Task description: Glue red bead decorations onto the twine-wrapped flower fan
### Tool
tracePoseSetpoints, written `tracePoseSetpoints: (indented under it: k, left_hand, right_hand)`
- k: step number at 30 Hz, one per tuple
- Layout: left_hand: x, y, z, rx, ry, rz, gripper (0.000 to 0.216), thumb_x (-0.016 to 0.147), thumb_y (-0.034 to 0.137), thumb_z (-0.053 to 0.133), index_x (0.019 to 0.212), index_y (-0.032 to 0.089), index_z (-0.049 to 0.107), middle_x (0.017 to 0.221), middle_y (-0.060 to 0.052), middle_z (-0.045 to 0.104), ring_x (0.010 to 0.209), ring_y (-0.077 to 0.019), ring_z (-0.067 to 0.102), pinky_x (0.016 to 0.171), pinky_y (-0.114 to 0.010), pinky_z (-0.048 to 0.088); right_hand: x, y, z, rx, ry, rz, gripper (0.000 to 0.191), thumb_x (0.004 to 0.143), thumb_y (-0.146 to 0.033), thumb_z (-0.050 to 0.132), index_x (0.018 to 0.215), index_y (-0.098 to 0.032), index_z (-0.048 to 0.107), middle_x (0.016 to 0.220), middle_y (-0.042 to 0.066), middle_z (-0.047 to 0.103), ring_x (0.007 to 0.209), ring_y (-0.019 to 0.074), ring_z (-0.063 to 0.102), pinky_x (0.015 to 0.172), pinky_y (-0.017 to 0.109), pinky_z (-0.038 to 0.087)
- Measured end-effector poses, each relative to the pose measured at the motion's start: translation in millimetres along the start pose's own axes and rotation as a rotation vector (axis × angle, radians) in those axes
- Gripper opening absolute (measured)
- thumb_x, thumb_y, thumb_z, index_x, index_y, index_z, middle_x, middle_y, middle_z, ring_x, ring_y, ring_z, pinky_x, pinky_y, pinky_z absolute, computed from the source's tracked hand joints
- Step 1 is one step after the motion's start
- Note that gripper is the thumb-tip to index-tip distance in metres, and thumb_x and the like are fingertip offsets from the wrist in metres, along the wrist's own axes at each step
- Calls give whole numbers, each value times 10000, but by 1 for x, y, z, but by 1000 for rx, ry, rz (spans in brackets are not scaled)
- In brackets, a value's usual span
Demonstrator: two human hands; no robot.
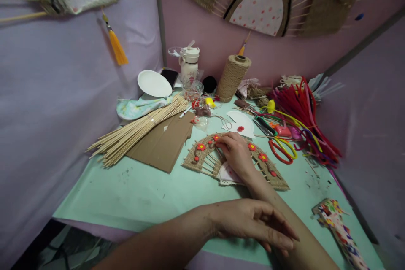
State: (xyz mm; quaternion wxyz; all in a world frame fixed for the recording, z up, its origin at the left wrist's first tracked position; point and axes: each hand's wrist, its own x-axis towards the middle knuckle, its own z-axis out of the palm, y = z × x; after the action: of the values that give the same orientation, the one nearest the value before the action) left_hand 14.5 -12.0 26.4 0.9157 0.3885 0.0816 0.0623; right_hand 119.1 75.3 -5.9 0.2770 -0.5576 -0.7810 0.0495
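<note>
My right grip (236,152) presses its fingertips down on the jute fan (198,158) without clasping it. The fan lies flat mid-counter (133,194). My left grip (256,223) hovers loose and empty at the near edge, above my right forearm. Skewers (139,130) lie left of the fan, pipe cleaners (300,109) right, and a twine spool (232,76) behind.

skewers (139,128) lie left of the woven fan (202,154); scissors (281,148) right.
</note>
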Motion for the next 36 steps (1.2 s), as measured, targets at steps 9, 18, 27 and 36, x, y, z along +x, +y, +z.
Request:
tracePoseSetpoints:
  k: [9,18,27,36]
  left_hand:
    - [-2,4,4,19,57,-4,600,469,668,772,839,216,636,756,-6,596,701,-140,546,690,-275,395]
    - [-2,2,2,37,60,15,570,492,649,773,841,217,645,751,-10,602,714,-146,561,674,-271,399]
    - [-1,0,1,30,66,23,558,505,625,783,858,209,666,766,-13,610,709,-142,565,655,-265,405]
    - [0,-2,0,44,64,27,559,526,629,776,872,205,661,780,-9,607,723,-127,558,664,-251,402]
  right_hand:
    - [-6,-6,-8,-113,-36,-75,211,912,-271,537,918,-229,743,942,82,670,906,227,541,782,386,407]
    - [-9,-10,-11,-210,-90,-135,231,900,-256,519,964,-238,741,970,84,649,912,237,509,756,390,389]
    - [-11,-5,-13,-59,-75,-72,273,884,-239,518,1104,-197,674,1047,98,666,1005,257,543,891,424,416]
    - [-11,-13,-16,-66,-110,-61,429,807,-123,498,1222,-177,593,1086,123,657,1057,270,542,905,430,395]
